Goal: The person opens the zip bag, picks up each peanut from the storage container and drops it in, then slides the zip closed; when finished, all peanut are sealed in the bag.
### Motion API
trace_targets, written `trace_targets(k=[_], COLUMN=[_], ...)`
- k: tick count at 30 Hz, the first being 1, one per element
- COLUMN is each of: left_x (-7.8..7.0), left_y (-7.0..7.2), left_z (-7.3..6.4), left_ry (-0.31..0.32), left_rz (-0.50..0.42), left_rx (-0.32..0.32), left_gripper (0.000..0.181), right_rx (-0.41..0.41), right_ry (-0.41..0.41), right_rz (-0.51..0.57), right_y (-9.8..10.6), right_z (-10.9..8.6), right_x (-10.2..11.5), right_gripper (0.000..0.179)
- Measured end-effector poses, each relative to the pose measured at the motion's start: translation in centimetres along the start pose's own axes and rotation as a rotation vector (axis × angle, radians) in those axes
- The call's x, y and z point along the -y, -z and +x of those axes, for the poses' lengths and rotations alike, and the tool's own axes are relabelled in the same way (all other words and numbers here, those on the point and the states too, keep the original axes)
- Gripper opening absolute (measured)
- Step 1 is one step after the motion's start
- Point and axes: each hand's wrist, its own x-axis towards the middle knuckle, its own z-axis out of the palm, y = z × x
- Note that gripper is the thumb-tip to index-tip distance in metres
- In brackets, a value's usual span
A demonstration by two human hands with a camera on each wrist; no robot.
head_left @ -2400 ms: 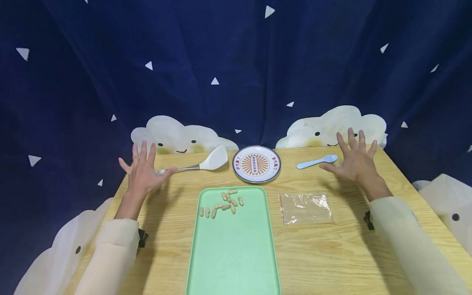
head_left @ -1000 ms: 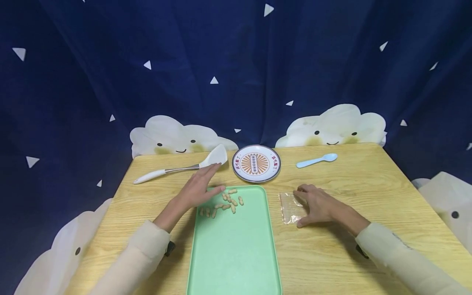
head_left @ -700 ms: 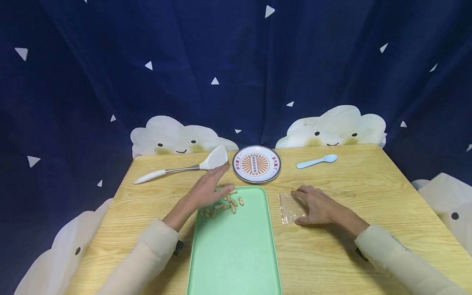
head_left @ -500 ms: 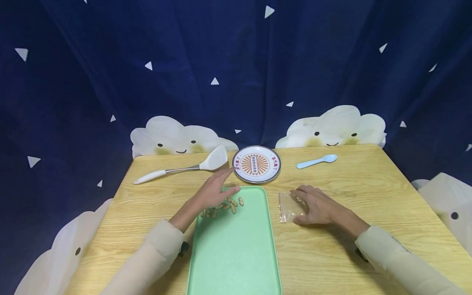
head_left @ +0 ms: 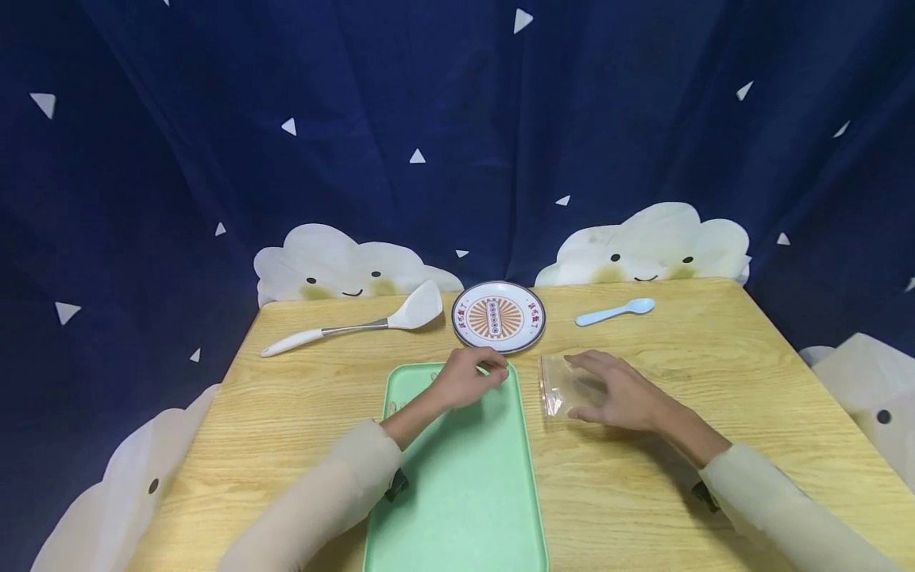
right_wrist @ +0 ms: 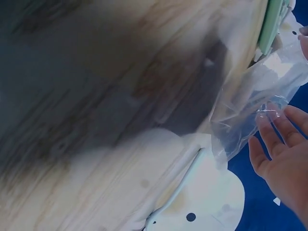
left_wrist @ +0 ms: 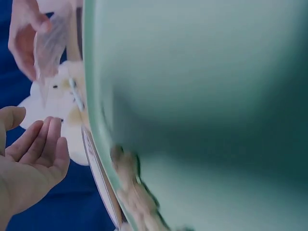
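My right fingers [right_wrist: 288,131] pinch the clear rectangular plastic bag [head_left: 556,391] toward the far edge of the surface [head_left: 700,357], best done lightly lest it crumple, while my empty left fingers [left_wrist: 50,144] curl loosely.

- The left forearm [head_left: 325,492], in a pale sleeve, angled forward and inward to the right.
- The left hand [head_left: 461,381] hung with its fingers [left_wrist: 41,144] gently bent and its thumb [left_wrist: 12,117] apart from them.
- The right forearm [head_left: 786,512], sleeved alike, slanted forward and inward to the left, its wrist [head_left: 689,437] bare.
- The right hand [head_left: 622,397] gripped, thumb set opposite the slightly bent fingers.
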Motion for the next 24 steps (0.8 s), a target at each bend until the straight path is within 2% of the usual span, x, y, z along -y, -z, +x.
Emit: trace_targets(k=[4, 7, 13, 16, 21, 24], left_x=[-0.8, -1.4, -2.0, -2.2, -2.5, -2.7], left_y=[-1.1, -1.6, -2.4, -2.8, -3.3, -3.4], left_z=[0.4, 0.7, 1.2, 1.3, 1.6, 1.6], left_ry=[0.020, 0.062, 0.196, 0.240, 0.265, 0.265], left_rz=[-0.087, -0.201, -0.473, -0.553, -0.678, -0.685], left_rx=[0.037, 0.060, 0.128, 0.148, 0.165, 0.172], left_gripper=[0.016, 0.015, 0.021, 0.023, 0.025, 0.023], right_rx=[-0.043, -0.063, -0.087, -0.092, -0.105, -0.114], right_ry=[0.034, 0.043, 0.043, 0.043, 0.057, 0.070], right_rz=[0.017, 0.040, 0.076, 0.085, 0.088, 0.091], right_y=[0.2, 0.3, 0.5, 0.5, 0.3, 0.3], right_z=[-0.1, -0.2, -0.5, -0.6, -0.7, -0.8], right_x=[0.2, 0.4, 1.0, 1.1, 1.2, 1.3], right_gripper=[0.081, 0.080, 0.082, 0.082, 0.081, 0.081])
